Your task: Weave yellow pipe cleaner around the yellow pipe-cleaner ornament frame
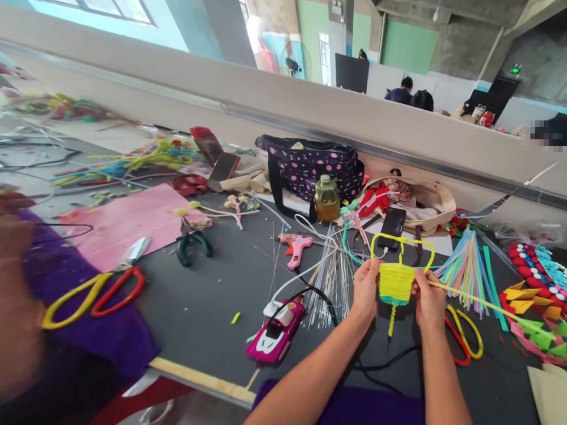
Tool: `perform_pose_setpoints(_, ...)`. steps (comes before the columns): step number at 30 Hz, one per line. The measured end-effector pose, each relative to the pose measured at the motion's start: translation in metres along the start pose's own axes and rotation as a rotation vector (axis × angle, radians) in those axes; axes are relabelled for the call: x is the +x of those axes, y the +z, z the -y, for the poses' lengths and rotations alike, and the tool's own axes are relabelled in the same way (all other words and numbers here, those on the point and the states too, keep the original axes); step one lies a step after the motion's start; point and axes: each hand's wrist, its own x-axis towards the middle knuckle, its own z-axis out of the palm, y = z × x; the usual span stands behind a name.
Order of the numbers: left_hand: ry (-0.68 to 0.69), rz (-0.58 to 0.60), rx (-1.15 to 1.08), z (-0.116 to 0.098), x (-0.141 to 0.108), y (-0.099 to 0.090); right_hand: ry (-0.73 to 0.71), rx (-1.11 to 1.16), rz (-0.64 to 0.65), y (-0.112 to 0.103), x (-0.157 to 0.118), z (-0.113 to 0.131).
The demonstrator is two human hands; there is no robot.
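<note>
Between my two hands is a yellow pipe-cleaner piece (396, 282), with closely wrapped yellow rows, a green band low down and a twisted stem hanging below. A looped yellow frame rises from its top. My left hand (367, 288) pinches its left edge. At the right edge, the fingers of my right hand (429, 298) are closed on the same piece. A long yellow pipe cleaner (478, 297) runs out from my right hand toward the right. Red and yellow scissors (465, 336) lie on the table just right of my right wrist.
On the dark table (190, 319) are a pink glue gun (297, 249), a magenta toy-car-shaped device (277, 333), wires (330, 289), pastel pipe cleaners (467, 274), pliers (192, 242) and a jar (326, 200). Bags stand against the partition. Another person's arm (20, 295) is at left, near large scissors (100, 292).
</note>
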Motion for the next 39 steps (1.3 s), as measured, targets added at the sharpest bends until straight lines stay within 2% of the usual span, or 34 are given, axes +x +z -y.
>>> perform_pose_setpoints(5,-0.053,0.003,0.052,-0.004,0.003,-0.001,0.019,-0.017,0.01,-0.001,0.001,0.001)
perform_pose_setpoints(10,-0.04,0.015,0.073,-0.005,0.002,0.001,0.055,0.036,0.012,-0.004,0.003,0.002)
perform_pose_setpoints(18,0.01,0.019,0.104,-0.008,0.0,0.001,0.014,0.019,-0.029,-0.005,0.004,-0.002)
perform_pose_setpoints(22,-0.015,0.034,0.075,-0.008,0.003,0.0,0.037,0.045,-0.028,-0.005,0.005,-0.001)
perform_pose_setpoints(27,-0.113,0.096,0.044,-0.008,-0.001,0.004,0.056,0.073,-0.032,-0.005,0.005,-0.001)
perform_pose_setpoints(31,-0.203,0.246,0.001,-0.008,-0.005,0.006,0.078,0.055,-0.003,-0.006,0.005,-0.002)
perform_pose_setpoints(33,-0.218,0.278,-0.004,-0.007,-0.004,0.005,0.083,0.041,0.012,-0.008,0.007,-0.002)
perform_pose_setpoints(35,-0.22,0.252,0.005,-0.007,-0.003,0.004,0.055,0.044,-0.021,-0.013,0.011,0.0)
perform_pose_setpoints(39,-0.235,0.214,0.042,-0.009,0.0,0.002,-0.083,0.069,-0.184,-0.031,0.019,0.01)
